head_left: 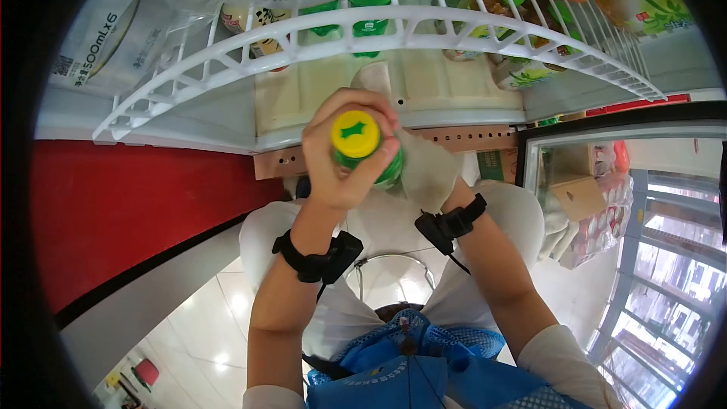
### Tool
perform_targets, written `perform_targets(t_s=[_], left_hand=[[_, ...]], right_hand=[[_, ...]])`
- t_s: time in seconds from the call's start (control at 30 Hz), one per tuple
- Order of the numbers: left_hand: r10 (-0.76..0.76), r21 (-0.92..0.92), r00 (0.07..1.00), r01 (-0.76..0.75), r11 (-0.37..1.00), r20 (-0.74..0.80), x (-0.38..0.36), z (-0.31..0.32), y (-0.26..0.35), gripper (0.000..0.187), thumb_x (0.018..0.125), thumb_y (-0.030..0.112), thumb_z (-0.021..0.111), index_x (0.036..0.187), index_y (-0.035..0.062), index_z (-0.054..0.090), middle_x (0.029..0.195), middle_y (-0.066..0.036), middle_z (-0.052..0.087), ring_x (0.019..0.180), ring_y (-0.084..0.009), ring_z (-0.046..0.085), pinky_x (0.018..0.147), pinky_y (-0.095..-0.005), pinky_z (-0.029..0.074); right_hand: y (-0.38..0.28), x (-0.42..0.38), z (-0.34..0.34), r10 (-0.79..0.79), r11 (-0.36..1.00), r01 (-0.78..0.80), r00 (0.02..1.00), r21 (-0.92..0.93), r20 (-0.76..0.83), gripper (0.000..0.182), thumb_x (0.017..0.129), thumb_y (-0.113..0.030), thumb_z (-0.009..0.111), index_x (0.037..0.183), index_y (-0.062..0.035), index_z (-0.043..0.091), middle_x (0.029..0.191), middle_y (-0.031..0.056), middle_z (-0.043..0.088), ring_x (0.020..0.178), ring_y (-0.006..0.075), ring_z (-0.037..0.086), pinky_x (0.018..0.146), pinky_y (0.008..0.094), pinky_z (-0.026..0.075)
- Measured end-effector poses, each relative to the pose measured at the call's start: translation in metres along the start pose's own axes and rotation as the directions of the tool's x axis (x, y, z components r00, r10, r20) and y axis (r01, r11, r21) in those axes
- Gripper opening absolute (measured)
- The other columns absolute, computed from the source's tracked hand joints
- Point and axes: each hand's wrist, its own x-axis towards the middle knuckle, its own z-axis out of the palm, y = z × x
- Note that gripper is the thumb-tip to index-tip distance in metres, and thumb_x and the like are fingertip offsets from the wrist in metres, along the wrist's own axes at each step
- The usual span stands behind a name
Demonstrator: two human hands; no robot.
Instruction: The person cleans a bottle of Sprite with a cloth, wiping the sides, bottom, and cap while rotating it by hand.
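Observation:
A green bottle with a yellow cap stands out toward the camera, just in front of the refrigerator's lower compartment. My left hand is closed around its upper part, with thumb and fingers near the cap. Pale cloth, or possibly a glove, lies against the bottle's right side and covers most of my right hand. The fingers of that hand are hidden. Each wrist wears a black strap with a small box.
Above the hands is a white wire shelf holding bottles and wrapped packs. A red panel borders the left. An open glass door stands to the right, with a cardboard box and packs beyond it. A stool is below.

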Motion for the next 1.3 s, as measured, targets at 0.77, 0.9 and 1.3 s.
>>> perform_targets(t_s=[0.77,0.9,1.3], left_hand=[[-0.043,-0.139,0.810,-0.047,0.989,-0.585,-0.003,0.008,-0.016,0.048,0.074,0.012,0.058,0.113,0.0020,0.031,0.106,-0.015,0.044,0.093,-0.0292,0.051,0.079,-0.0384,0.043],[-0.208,-0.354,0.839,0.020,0.935,-0.502,0.000,-0.004,-0.015,0.038,0.071,0.006,0.058,0.103,0.0005,0.040,0.094,-0.014,0.050,0.088,-0.0266,0.052,0.079,-0.0367,0.043],[-0.247,-0.429,0.881,0.056,0.902,-0.404,0.015,-0.025,-0.011,0.033,0.066,0.004,0.060,0.095,-0.0018,0.046,0.087,-0.014,0.052,0.080,-0.0246,0.054,0.074,-0.0328,0.044]], right_hand=[[-0.030,-0.010,-0.010,-0.172,0.942,-0.018,0.829,-0.334,-0.532,0.049,0.071,-0.004,0.053,0.116,0.0053,0.035,0.090,0.0196,0.055,0.083,0.0337,0.054,0.070,0.0343,0.044],[-0.011,-0.004,0.002,-0.203,0.944,0.032,0.842,-0.329,-0.499,0.049,0.070,-0.004,0.053,0.115,0.0032,0.036,0.090,0.0194,0.055,0.082,0.0329,0.054,0.069,0.0346,0.044],[-0.037,-0.003,-0.004,0.048,0.968,-0.112,0.961,-0.225,-0.272,0.046,0.071,-0.012,0.057,0.112,-0.0004,0.040,0.093,0.0141,0.055,0.077,0.0253,0.056,0.066,0.0295,0.044]])
